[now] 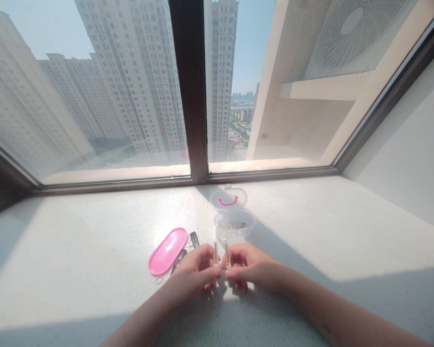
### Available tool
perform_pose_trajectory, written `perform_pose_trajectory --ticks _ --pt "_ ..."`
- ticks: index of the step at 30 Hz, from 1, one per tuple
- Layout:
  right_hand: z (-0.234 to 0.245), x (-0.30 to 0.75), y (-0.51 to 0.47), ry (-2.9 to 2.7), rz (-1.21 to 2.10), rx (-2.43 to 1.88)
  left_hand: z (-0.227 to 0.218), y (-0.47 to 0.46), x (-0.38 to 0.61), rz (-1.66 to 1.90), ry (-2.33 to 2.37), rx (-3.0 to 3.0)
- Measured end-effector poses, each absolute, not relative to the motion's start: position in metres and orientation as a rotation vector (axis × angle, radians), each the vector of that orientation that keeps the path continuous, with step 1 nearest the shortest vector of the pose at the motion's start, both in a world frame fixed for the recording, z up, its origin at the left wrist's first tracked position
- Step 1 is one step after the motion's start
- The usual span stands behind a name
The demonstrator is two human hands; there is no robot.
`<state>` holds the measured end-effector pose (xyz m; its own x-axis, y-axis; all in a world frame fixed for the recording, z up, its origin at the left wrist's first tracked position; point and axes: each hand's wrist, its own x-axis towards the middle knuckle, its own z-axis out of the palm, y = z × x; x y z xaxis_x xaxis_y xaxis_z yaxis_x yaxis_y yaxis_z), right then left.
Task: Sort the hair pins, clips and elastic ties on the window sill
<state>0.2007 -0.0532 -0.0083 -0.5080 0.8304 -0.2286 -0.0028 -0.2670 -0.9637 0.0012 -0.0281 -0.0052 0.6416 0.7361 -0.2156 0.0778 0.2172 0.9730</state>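
Note:
My left hand pinches a slim gold hair clip and holds it upright. My right hand pinches a second gold hair clip right beside the first, and the two hands nearly touch. Just beyond the clips stands a small clear plastic box with its hinged lid open, a pink handle on the lid and small hair accessories inside. A pink oval case lies to the left of my left hand, with dark hair clips beside it.
Everything rests on a pale speckled stone windowsill, partly sunlit. A dark window frame runs along the back, with a white wall at the right. Tall buildings and an outdoor air-conditioner unit show through the glass.

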Motion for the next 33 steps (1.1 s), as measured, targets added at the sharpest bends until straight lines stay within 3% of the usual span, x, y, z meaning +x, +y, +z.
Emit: perform_pose_trajectory --ticks 33 --pt "-0.0059 0.2004 -0.0529 -1.386 1.854 -1.075 -0.0087 -0.0284 0.0004 0.507 0.800 1.339"
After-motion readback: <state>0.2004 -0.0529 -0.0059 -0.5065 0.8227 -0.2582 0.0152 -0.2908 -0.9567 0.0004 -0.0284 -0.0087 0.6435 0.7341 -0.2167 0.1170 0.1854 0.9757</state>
